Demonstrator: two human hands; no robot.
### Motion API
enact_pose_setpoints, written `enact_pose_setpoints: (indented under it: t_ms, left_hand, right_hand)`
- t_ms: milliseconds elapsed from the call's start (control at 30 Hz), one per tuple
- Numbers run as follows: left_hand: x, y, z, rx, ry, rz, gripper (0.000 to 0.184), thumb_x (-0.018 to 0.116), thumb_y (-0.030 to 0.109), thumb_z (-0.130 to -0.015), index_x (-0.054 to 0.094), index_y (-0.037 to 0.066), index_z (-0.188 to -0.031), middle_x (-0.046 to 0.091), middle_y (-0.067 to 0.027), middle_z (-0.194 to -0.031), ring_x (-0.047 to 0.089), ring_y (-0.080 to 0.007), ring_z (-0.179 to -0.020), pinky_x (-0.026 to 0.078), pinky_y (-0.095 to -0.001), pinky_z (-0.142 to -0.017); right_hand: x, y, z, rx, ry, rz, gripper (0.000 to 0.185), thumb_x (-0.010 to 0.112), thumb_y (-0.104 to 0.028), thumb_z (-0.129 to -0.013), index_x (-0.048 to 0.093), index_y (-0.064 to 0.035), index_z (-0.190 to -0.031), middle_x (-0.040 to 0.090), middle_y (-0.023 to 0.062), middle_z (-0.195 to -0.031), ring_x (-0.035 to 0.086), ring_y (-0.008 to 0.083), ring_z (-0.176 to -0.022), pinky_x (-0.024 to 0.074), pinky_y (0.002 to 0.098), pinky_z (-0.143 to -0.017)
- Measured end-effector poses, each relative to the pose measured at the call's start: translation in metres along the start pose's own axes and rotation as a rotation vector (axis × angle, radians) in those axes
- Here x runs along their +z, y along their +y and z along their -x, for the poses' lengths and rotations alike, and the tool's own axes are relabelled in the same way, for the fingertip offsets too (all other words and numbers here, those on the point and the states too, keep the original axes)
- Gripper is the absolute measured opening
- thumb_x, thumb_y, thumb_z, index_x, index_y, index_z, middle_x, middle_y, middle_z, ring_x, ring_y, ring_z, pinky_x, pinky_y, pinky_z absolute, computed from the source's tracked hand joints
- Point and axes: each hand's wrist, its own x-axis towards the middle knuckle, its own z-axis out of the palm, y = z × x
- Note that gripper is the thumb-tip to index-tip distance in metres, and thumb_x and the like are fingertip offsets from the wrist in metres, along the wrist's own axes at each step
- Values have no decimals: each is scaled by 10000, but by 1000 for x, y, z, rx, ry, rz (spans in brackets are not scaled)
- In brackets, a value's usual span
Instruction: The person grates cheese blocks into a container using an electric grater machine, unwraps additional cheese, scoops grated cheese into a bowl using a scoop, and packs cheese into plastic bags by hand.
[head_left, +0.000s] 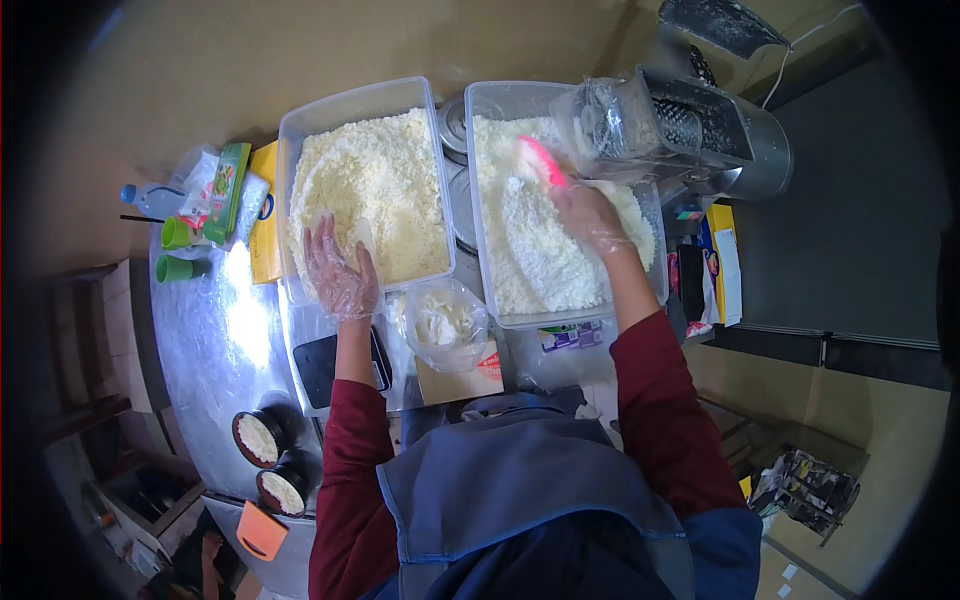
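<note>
Fingers spread, my left hand (343, 272) is at the front of the left clear plastic tub (286, 205), in a see-through plastic glove. It is over the white, crumbly grated stuff (385, 165) and grips nothing I can see. My right hand (590, 215), also gloved, is closed around a bright pink tool (541, 160); its exact kind is blurred. That tool's far end touches the white crumbly heap (535, 245) in the right clear plastic tub (476, 190). A finer white powder shows on part of this heap.
A metal grating machine (745, 150) overhangs the right tub's back corner. Near me are a plastic bag with white stuff (440, 320), a cardboard box (450, 380) and a dark phone-like slab (325, 370). Green cups (175, 268) and two filled dark bowls (257, 440) stand left.
</note>
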Motion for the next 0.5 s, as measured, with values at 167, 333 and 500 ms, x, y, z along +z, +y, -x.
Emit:
enact_pose_setpoints:
  t_ms: [167,333,500]
  left_hand:
    - [1,-2,-1,-5,-4,-14,546,582,155,-821,438,81,-1342,478,-149,-1324,338,-376,-1314,275,-470,-1088]
    - [-2,1,-1,6,-2,25,532,592,132,-817,454,81,-1329,482,-154,-1319,344,-372,-1311,278,-467,-1082]
    - [-16,15,-17,31,42,186,475,596,88,-814,506,72,-1280,515,-155,-1282,402,-356,-1265,309,-454,-1059]
  right_hand:
    - [-46,-26,59,-82,-87,80,341,463,-239,-924,530,-86,-1221,613,267,-843,597,419,-824,462,484,-736]
    - [-78,-19,109,39,-28,203,371,512,-203,-894,523,-119,-1255,612,251,-770,611,403,-727,471,480,-661]
    - [-41,23,120,67,170,110,436,513,-210,-885,465,-175,-1317,605,212,-659,609,403,-628,468,502,-582]
